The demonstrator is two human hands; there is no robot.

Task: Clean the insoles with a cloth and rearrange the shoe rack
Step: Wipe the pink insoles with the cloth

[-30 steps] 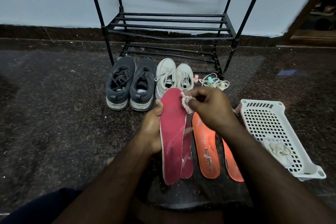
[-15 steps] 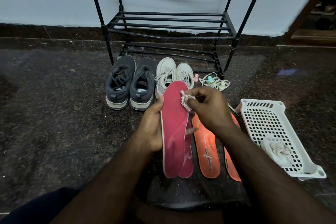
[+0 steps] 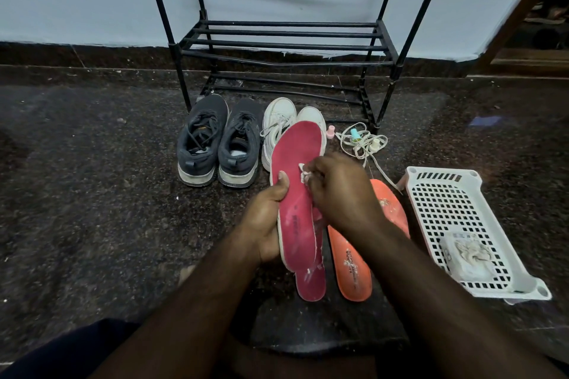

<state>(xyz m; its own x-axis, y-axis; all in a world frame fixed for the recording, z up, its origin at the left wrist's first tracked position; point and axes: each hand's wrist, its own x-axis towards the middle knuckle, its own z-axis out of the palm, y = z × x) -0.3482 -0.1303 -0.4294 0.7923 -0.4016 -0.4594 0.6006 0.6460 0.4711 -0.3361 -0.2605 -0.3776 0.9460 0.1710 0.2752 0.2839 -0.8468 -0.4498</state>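
My left hand (image 3: 266, 218) grips a red insole (image 3: 297, 163) by its left edge and holds it lifted, toe end pointing away. My right hand (image 3: 341, 194) pinches a small white cloth (image 3: 304, 174) and presses it on the middle of that insole. A second red insole (image 3: 312, 284) lies on the floor under it, mostly hidden. Two orange insoles (image 3: 351, 268) lie to the right, partly covered by my right forearm. The black shoe rack (image 3: 286, 40) stands at the wall with bare shelves.
A dark grey pair of sneakers (image 3: 218, 141) and a white pair (image 3: 278, 126) stand on the floor before the rack. Loose white laces with small bottles (image 3: 363, 140) lie to their right. A white perforated basket (image 3: 462, 224) holding a crumpled cloth sits at the right.
My left hand has raised the red insole further away from me. My right hand has drawn the cloth down from the toe end to the insole's middle.
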